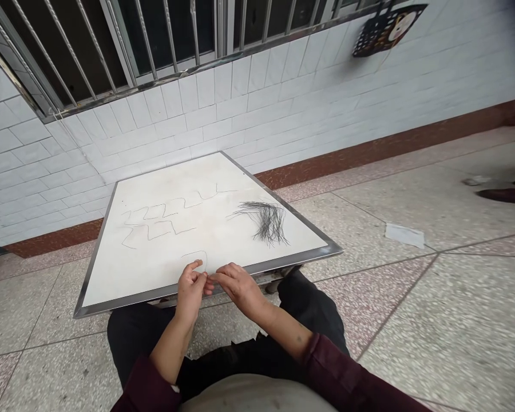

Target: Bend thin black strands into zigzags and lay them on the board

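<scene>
Over the table's front edge, my left hand (pixel 191 289) pinches a thin dark wire (pixel 205 255) between thumb and fingers. The wire curves up from the fingertips and bends back to the left. My right hand (pixel 243 290) comes in from the right, its fingertips closed together at the lower end of the wire, beside the left fingertips. Several bent, stepped wires (pixel 171 213) lie in rows on the white tabletop (pixel 129 280). To the right rests a loose bundle of thin dark wires (pixel 269 222), spread out at its ends.
The table has a grey metal rim (pixel 283 261) and stands by a white tiled wall (pixel 257 114). Barred windows (pixel 167 34) are above. A patterned bag (pixel 381 31) hangs on the wall. A paper piece (pixel 404 235) and another person's shoe (pixel 504 195) are on the floor.
</scene>
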